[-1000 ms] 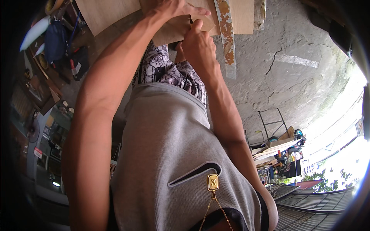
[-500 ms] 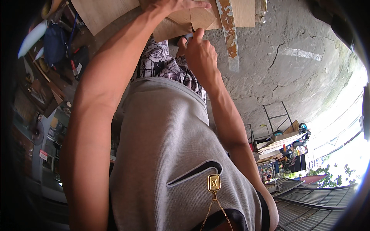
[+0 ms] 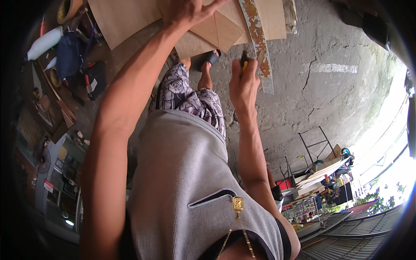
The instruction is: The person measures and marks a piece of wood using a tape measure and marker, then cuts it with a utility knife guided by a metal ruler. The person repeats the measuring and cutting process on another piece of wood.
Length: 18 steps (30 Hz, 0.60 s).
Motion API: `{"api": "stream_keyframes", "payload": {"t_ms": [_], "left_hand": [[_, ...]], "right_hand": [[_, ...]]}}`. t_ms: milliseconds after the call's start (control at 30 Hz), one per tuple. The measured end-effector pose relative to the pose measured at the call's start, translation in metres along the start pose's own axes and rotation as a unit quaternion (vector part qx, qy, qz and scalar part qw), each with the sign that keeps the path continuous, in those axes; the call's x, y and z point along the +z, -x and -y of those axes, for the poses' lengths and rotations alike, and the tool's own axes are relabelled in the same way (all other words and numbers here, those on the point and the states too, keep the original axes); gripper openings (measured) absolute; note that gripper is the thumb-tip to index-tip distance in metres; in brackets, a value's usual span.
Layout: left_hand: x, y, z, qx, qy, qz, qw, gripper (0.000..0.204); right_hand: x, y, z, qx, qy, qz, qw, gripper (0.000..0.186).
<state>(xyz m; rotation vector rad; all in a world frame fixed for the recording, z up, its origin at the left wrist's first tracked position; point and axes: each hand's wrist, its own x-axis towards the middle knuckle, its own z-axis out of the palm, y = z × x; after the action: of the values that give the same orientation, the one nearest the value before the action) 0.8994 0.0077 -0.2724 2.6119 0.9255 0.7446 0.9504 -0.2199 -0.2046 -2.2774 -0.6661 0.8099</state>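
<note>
My left hand (image 3: 189, 12) lies over the plywood sheet (image 3: 130, 21) at the top edge of the view, its thumb stretched out to the right; the upper fingers are cut off by the frame. Beneath it is a smaller plywood piece (image 3: 225, 34) with a line running to its near edge. My right hand (image 3: 244, 89) is closed around a black-and-yellow utility knife (image 3: 245, 65), apart from the wood and above the concrete floor. Just to the right of the knife, a long metal strip (image 3: 258, 37) with peeling brown paint crosses the plywood and juts past its edge.
My sandalled foot (image 3: 210, 60) stands under the plywood's near edge. To the left lie a tape roll (image 3: 69, 9), a white bottle (image 3: 45, 42), a dark blue bag (image 3: 69, 56) and tools. A metal frame (image 3: 314, 145) and stacked boards (image 3: 318, 173) are at the right on cracked concrete (image 3: 294, 99).
My right hand has drawn the knife away from the plywood's near edge, moving right and toward me. My left hand has shifted slightly up, still over the wood.
</note>
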Motion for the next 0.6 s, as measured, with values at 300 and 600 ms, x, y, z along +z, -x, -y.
{"api": "stream_keyframes", "payload": {"t_ms": [300,600], "left_hand": [[-0.006,0.035,-0.002,-0.106,-0.067,-0.081,0.989,0.029],[0.004,0.040,0.002,-0.130,-0.085,-0.088,0.984,0.033]], "right_hand": [[0.034,-0.073,0.038,-0.130,0.141,0.099,0.976,0.029],[0.044,-0.082,0.051,-0.162,0.156,0.122,0.967,0.028]]}}
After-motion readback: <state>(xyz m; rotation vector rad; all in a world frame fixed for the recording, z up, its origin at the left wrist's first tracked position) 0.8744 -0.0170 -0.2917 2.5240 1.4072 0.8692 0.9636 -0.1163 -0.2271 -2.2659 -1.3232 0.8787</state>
